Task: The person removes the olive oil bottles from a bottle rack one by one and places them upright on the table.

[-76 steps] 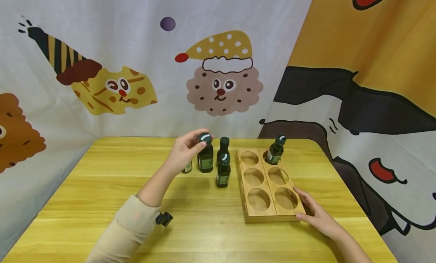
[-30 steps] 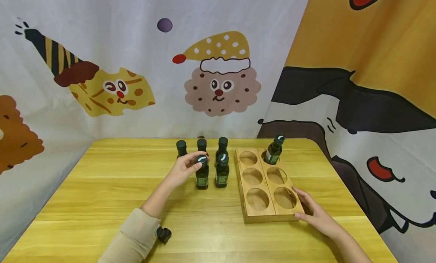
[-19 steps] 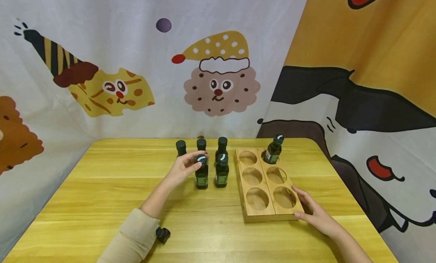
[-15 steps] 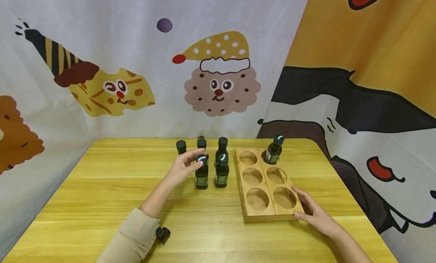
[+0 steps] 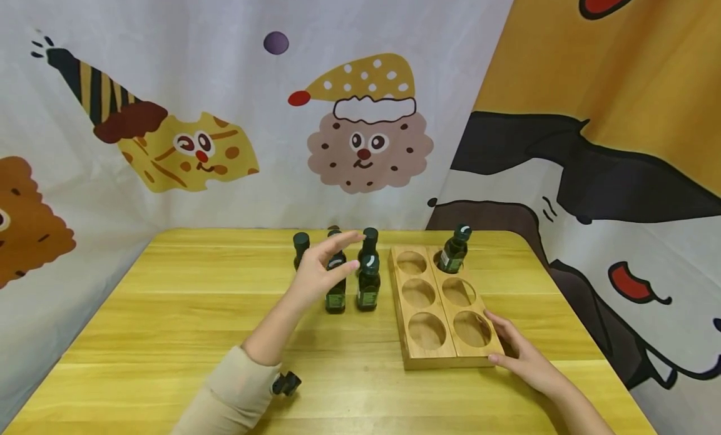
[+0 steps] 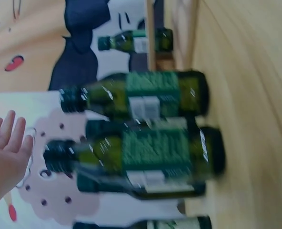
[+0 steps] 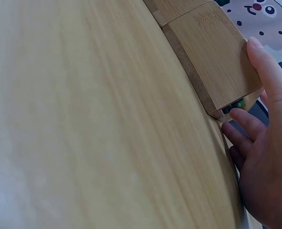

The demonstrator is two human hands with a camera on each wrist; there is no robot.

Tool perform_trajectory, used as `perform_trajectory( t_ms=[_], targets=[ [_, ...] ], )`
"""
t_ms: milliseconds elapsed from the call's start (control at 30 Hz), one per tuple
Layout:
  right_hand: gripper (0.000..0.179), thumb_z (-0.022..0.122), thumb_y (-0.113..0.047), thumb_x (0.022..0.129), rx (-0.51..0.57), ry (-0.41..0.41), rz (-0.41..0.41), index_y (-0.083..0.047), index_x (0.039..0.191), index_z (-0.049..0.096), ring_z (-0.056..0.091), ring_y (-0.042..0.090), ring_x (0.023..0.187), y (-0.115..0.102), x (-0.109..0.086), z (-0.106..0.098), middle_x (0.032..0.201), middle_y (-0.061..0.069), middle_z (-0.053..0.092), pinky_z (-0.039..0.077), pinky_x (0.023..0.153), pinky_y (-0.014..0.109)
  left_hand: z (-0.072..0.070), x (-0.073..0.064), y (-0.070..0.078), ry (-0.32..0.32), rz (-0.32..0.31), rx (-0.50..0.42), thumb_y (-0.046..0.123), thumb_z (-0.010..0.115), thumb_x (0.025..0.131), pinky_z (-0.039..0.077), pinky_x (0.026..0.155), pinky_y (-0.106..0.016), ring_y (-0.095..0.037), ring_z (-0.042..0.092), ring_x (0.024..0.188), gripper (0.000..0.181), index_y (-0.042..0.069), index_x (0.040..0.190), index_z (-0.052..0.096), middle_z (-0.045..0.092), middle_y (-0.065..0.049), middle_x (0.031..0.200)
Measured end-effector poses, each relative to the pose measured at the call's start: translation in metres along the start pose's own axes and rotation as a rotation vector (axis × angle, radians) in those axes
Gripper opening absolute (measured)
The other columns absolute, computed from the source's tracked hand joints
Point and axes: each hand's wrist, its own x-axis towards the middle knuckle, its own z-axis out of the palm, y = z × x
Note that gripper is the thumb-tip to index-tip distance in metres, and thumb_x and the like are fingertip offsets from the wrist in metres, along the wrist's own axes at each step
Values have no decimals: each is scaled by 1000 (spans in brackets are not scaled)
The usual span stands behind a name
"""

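Observation:
My left hand (image 5: 318, 275) hovers with spread fingers over the dark green glass bottles, thumb and forefinger pointing right. In the left wrist view the hand (image 6: 7, 157) is apart from the bottle caps. Under it stands the front-left bottle (image 5: 335, 300), partly covered by the hand. To its right is the front-right bottle (image 5: 368, 291), with a back-right bottle (image 5: 370, 240) behind. My right hand (image 5: 526, 360) grips the near right corner of a wooden bottle holder (image 5: 434, 362), its thumb (image 7: 262, 57) on the front face. One bottle (image 5: 454, 252) leans in the holder's far right hole.
A back-left bottle (image 5: 301, 244) and a mostly hidden middle one stand behind the left hand. The holder's other round holes hold nothing. The yellow wooden table (image 5: 169, 322) ends at a printed curtain (image 5: 225, 78). A black wrist camera (image 5: 287, 383) sits at the left sleeve.
Earlier, my left hand brought a bottle nearer and set it down beside the front-right one. Now it has let go and moved right and upward. The right hand stays at the holder.

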Motion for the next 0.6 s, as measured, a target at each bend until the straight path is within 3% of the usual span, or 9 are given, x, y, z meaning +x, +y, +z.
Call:
perform_trajectory(
  t_ms=[333,600],
  targets=[
    [72,62,-4,93,-5,-2,9,-15,152,23,29,-11,127,-1,0,0,150,28,24,22,96,6,41,11,5,-24,25,-61,14,69,91,30,107,-43,-17,45,128,51,10,138,51,55,-5,134],
    [72,62,-4,93,-8,-1,19,-15,153,23,28,-12,126,-2,-1,0,150,28,24,22,94,5,80,23,8,-21,-69,-31,21,74,86,33,105,-43,-10,48,122,57,16,138,51,56,4,133]
  ],
)
